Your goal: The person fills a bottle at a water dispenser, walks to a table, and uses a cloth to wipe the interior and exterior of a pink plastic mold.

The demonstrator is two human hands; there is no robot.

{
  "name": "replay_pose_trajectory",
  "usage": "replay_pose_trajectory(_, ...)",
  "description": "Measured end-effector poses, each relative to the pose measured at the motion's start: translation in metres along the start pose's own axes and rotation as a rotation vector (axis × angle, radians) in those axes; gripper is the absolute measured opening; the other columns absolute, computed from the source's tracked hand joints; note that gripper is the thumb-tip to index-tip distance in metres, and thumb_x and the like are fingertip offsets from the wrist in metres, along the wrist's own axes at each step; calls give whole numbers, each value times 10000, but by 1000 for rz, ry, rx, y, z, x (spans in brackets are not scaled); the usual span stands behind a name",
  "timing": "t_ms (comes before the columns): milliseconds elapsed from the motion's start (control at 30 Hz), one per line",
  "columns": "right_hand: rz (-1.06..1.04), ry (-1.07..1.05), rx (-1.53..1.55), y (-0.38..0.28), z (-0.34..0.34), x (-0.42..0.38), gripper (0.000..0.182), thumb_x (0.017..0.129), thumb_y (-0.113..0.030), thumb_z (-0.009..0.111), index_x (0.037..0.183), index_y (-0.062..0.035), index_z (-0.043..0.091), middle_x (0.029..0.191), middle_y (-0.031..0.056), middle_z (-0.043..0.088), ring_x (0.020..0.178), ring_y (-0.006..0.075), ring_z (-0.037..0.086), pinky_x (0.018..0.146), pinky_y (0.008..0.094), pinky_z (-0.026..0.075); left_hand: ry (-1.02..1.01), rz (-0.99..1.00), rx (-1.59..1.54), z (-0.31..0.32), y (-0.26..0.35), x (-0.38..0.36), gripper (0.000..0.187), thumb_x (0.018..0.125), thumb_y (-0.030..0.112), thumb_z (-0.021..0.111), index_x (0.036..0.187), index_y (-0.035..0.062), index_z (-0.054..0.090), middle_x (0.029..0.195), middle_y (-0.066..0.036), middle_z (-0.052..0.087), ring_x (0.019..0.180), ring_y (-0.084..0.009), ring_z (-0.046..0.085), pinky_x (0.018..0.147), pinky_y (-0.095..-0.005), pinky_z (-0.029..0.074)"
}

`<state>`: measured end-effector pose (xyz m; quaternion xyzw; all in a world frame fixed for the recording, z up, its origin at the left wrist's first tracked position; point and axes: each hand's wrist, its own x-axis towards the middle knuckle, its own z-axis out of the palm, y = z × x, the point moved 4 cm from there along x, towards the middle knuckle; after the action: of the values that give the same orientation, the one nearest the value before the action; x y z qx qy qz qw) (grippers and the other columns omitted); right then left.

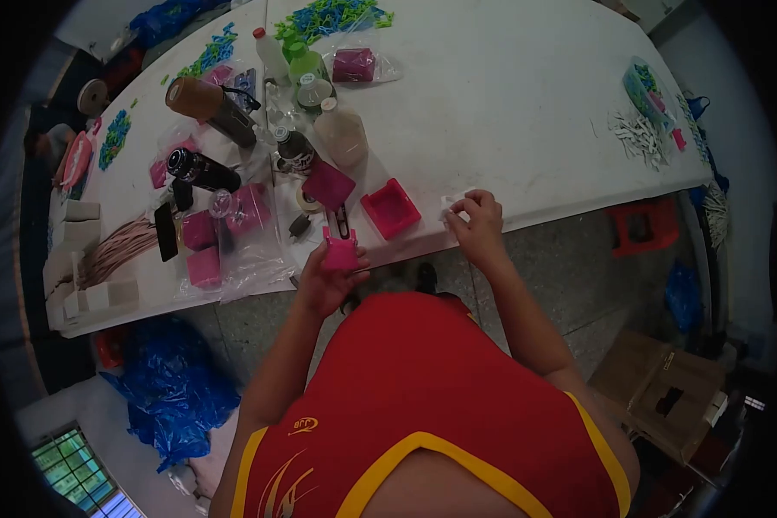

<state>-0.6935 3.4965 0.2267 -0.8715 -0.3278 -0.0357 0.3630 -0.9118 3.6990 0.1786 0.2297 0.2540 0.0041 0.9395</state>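
My left hand [324, 287] is closed around a bright pink plastic piece [343, 252] with raised corners, held at the table's front edge. Just beyond it are a dark slotted piece [343, 223] and a magenta block [329, 185]. A red-pink open square tray [391, 209] lies between my hands. My right hand [477, 221] is at the table edge right of the tray, thumb and fingers pinched at a small white piece [451, 204]. Its exact shape is partly hidden by my fingers.
Bottles [341, 134], a brown-capped flask [211, 110] and a black thermos [203, 169] stand left of centre. Bagged magenta blocks [249, 207] lie at left. Green and blue pieces [332, 17] are heaped at the back, white strips [639, 138] at right. A red stool [644, 227] stands below.
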Motion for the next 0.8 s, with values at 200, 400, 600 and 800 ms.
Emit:
replay_pose_trajectory(200,-17,-325,175,8,27,34,174,792,-160,717,879,-24,653,934,139,624,897,336,571,797,406,463,255,151,69,-29,-33,-3,484,932,388,551,1254,27,520,1187,-140,611,1051,-276,617,877,-409,526)
replay_pose_trajectory(400,-409,-266,34,-16,112,33,209,814,-200,669,954,-46,645,958,126,656,876,342,612,771,432,475,437,270,345,-23,-42,-6,508,905,366,604,1269,21,525,1201,-115,596,1060,-235,596,889,-354,485)
replay_pose_trajectory(600,-236,-618,-215,-40,150,27,341,809,-293,654,1027,-34,617,1011,158,652,930,348,630,781,476,488,670,433,1145,-28,-11,-14,603,788,288,749,1256,-7,507,1188,-120,582,1044,-250,584,889,-383,466)
replay_pose_trajectory(800,-44,-652,-272,-38,179,28,356,785,-260,670,1013,6,605,1048,192,634,981,357,632,818,467,512,606,686,1877,-3,25,5,761,639,283,807,1265,8,475,1193,-181,552,1103,-361,524,937,-442,423)
